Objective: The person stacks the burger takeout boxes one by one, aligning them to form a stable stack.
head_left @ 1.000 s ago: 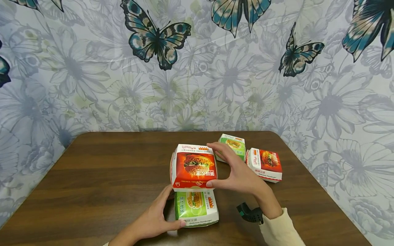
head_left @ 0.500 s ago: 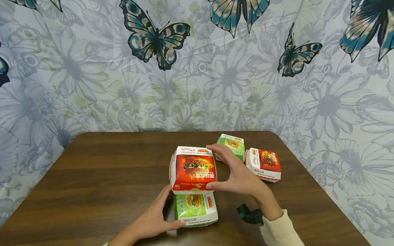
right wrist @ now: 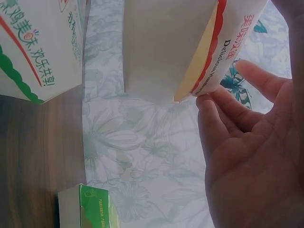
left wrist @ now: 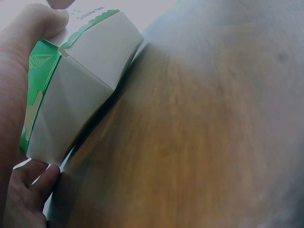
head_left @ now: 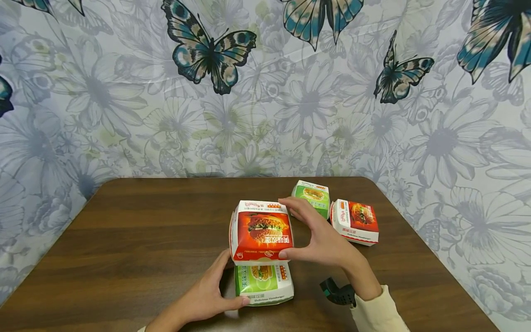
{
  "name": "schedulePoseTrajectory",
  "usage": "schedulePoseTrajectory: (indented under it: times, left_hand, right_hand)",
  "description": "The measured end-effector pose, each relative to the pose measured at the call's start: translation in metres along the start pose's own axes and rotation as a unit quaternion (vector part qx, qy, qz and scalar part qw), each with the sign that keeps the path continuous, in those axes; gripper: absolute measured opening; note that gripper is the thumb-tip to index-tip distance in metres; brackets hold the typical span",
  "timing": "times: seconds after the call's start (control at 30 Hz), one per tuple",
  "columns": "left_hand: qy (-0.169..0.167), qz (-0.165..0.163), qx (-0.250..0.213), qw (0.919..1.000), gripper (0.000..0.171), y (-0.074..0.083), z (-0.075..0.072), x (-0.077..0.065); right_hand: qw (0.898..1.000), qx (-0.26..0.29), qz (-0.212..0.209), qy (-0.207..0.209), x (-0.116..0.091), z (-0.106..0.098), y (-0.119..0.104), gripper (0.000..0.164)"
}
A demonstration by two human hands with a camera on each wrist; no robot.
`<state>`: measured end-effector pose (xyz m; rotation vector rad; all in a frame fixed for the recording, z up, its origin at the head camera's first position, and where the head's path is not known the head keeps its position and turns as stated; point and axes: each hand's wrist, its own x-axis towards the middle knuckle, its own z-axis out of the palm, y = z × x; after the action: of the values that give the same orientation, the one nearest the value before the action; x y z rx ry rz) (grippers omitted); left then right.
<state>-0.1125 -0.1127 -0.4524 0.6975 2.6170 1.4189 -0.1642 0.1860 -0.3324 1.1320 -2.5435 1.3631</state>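
My right hand (head_left: pixel 321 237) grips a red-and-white hamburger box (head_left: pixel 263 233) by its right side, thumb at the near edge and fingers at the far edge. That box hangs over the back part of a green-and-white hamburger box (head_left: pixel 265 286) on the table. In the right wrist view, the red box (right wrist: pixel 161 45) is in the air, with the near green box (right wrist: pixel 40 52) at upper left. My left hand (head_left: pixel 209 290) holds the green box's left side, its thumb on the front corner. The left wrist view shows this green box (left wrist: pixel 85 90) between thumb and fingers.
At the back right, a second green hamburger box (head_left: pixel 313 196) stands beside another red hamburger box (head_left: pixel 356 221). They share the brown wooden table (head_left: pixel 137 230) with the boxes in front. A butterfly-print cloth (head_left: pixel 265 115) hangs behind the table. A black band (head_left: pixel 338 293) circles my right wrist.
The red box in my right hand has come down a little in the head view, covering more of the near green box. My left hand stays where it was.
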Motion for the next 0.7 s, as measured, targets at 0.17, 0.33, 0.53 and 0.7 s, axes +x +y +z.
schedulePoseTrajectory:
  times: [0.17,0.33,0.53,0.7]
  left_hand:
    - [0.003,0.004,0.0,1.0,0.1,-0.0005,0.0001,0.0001]
    - [0.006,0.009,0.002,0.9999,0.101,-0.0004,0.0003,-0.0001]
    - [0.001,-0.003,0.001,1.0,0.103,0.0002,0.0002,0.0003]
    - [0.002,-0.003,0.007,1.0,0.103,0.001,-0.0003,0.0003]
  right_hand:
    - [1.0,0.004,0.001,-0.005,-0.0016,0.0005,0.0011,0.097]
    - [1.0,0.011,0.003,-0.008,-0.004,0.0002,0.0032,0.098]
    - [1.0,0.013,-0.004,-0.012,-0.0051,0.0002,0.0042,0.099]
    - [1.0,0.014,0.001,-0.021,-0.007,0.0009,0.0033,0.097]
